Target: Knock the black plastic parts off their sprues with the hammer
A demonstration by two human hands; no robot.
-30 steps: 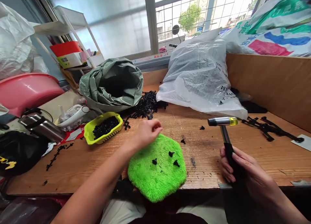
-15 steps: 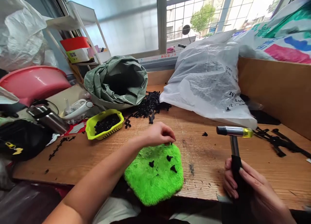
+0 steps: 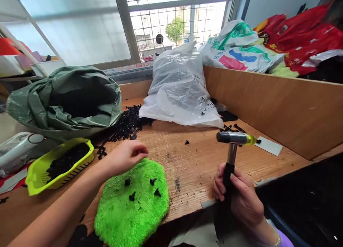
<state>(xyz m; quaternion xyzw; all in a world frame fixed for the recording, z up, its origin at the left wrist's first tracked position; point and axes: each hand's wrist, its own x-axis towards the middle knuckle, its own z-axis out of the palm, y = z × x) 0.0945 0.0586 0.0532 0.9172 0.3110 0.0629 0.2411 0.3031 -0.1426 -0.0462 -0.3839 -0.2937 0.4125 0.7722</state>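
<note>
My left hand (image 3: 131,155) hovers over the far edge of a fluffy green pad (image 3: 128,218), its fingers curled together. Whatever the fingertips may hold is hidden. Several small black plastic pieces (image 3: 132,196) lie spread on the pad. To the right, my right hand (image 3: 238,193) is wrapped round the black handle of a mallet (image 3: 235,138). The mallet is upright, its head level, with a black face on the left and a yellow one on the right. A single black piece (image 3: 187,142) lies on the wooden table (image 3: 187,165) between the hands.
A yellow-green basket (image 3: 60,175) of black pieces stands at left, before an open dark green sack (image 3: 53,107). A heap of black parts (image 3: 128,122) lies beside the sack. Behind are a white plastic bag (image 3: 182,93) and a wooden side board (image 3: 262,100); a white card (image 3: 269,146) lies at right.
The camera view has turned right, so the pad and basket sit further left. My left hand, which was pinching a small black piece at the pad's far edge, is now raised. The mallet stays in my right hand.
</note>
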